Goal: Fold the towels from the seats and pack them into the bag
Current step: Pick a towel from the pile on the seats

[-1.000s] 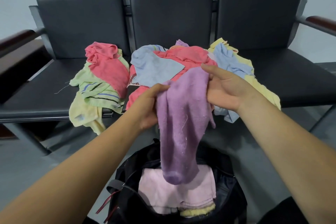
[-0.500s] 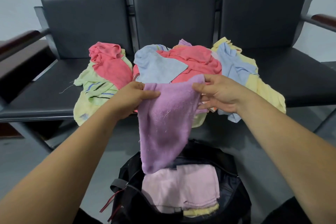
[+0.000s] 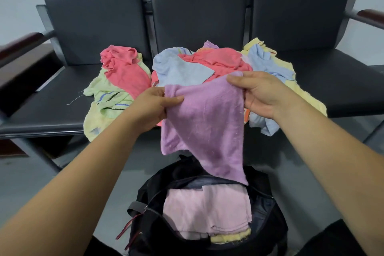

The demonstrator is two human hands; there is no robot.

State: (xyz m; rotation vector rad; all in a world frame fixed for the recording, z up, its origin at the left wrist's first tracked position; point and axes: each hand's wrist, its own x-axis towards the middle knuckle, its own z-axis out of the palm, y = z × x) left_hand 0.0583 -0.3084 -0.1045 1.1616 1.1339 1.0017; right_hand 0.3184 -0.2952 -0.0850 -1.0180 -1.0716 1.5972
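Soft purple terry towel (image 3: 202, 122) is pinched at top corners by left hand (image 3: 152, 108) and right hand (image 3: 260, 94), held above open black fabric bag (image 3: 268, 228).

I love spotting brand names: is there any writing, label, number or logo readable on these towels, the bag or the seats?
No text can be read anywhere.
The purple terry towel: plain, no tag showing.
The black fabric bag: no logo visible.
The pale yellow towel in the leftmost pile: a small bluish mark, too blurred to read.
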